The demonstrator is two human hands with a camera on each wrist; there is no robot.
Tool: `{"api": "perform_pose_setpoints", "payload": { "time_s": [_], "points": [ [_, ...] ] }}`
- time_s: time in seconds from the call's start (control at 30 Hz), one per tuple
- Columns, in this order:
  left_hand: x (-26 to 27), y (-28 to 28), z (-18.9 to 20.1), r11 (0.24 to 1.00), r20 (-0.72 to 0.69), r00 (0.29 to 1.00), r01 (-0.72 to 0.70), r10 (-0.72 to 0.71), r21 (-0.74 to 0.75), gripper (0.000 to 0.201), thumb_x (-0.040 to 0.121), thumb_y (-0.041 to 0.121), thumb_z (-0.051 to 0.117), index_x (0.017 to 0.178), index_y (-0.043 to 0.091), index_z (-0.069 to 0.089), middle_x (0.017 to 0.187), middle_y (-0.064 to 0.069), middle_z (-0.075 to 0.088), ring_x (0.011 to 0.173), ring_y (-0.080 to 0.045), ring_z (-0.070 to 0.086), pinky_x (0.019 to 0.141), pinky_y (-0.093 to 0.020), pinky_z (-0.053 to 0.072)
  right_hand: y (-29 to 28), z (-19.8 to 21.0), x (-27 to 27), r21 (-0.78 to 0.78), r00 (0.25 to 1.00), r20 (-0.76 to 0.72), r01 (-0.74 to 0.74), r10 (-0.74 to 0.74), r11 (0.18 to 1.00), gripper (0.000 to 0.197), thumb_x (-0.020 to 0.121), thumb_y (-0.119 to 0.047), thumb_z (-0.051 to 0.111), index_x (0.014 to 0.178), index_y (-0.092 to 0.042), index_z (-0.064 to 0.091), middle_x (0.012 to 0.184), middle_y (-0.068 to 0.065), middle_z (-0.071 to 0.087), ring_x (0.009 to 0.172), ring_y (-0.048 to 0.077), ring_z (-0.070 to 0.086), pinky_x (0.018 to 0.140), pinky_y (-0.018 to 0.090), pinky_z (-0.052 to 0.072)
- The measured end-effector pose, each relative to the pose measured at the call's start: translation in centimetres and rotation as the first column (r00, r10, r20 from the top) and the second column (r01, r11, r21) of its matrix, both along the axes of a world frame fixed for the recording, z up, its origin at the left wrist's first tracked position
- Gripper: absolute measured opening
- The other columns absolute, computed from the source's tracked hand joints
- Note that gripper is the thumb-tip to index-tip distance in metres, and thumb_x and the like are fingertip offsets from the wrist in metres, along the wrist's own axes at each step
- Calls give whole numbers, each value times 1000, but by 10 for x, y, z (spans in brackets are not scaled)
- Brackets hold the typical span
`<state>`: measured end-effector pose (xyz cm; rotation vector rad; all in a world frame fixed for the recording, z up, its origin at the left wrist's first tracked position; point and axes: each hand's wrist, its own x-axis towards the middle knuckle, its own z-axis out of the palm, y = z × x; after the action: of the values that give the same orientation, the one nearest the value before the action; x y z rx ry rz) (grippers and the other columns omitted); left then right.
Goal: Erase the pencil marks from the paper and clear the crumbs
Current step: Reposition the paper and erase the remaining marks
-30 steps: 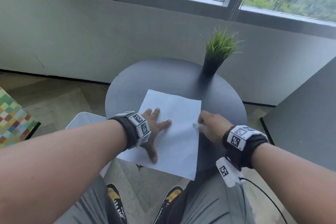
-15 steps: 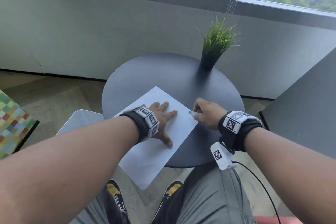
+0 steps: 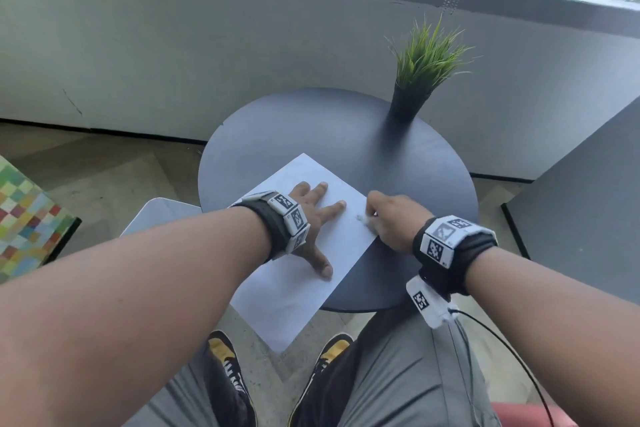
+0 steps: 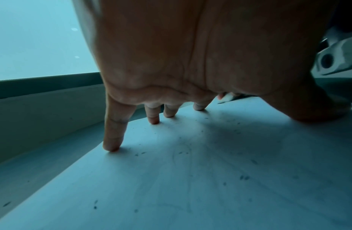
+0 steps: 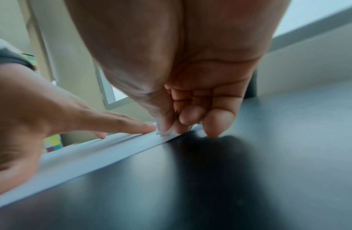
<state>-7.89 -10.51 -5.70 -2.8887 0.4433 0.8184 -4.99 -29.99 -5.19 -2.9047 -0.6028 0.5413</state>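
Your left hand presses spread fingers on the paper; your right hand, at three o'clock, pinches the eraser.

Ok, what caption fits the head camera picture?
Left hand presses paper flat on round table; right hand pinches eraser.

Head view looks down — wrist views sit low, sharing the paper.
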Motion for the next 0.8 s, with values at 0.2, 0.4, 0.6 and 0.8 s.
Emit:
{"api": "perform_pose_setpoints", "payload": {
  "time_s": [0.2,0.4,0.6,0.8],
  "points": [
    [-1,0,-1,1000,10,1000,-1,1,-5,132,57,84,68,153,43,-12,163,0,-19,149,-33,-9,110,-60,26,12,-6,-42,17,955,-77,-287,287,958,21,99,-39,44,101,-18,46,97,7,61,82,25,48,73,37,44],
    [1,1,-4,1000,-5,1000,-19,19,-10,132,55,86,67,151,46,-14,162,3,-21,149,-31,-11,108,-66,25,1,-1,-13,-52,1000,24,-3,5,999,19,97,-36,41,100,-17,40,97,9,58,83,31,54,73,37,47],
    [2,0,-8,999,-9,999,-35,35,2,132,52,89,63,151,46,-13,162,4,-20,149,-30,-7,106,-72,21,-1,-7,-11,7,998,-52,29,-29,1000,25,95,-47,44,99,-22,46,98,6,60,88,30,57,80,41,51],
    [-1,5,-6,979,26,984,-174,177,-102,101,80,81,45,156,35,-2,165,-2,-12,151,-28,1,115,-60,18,-55,-7,32,103,937,-56,348,-344,932,15,91,-38,59,95,-23,58,96,2,65,90,26,61,81,34,51]
  ]
}}
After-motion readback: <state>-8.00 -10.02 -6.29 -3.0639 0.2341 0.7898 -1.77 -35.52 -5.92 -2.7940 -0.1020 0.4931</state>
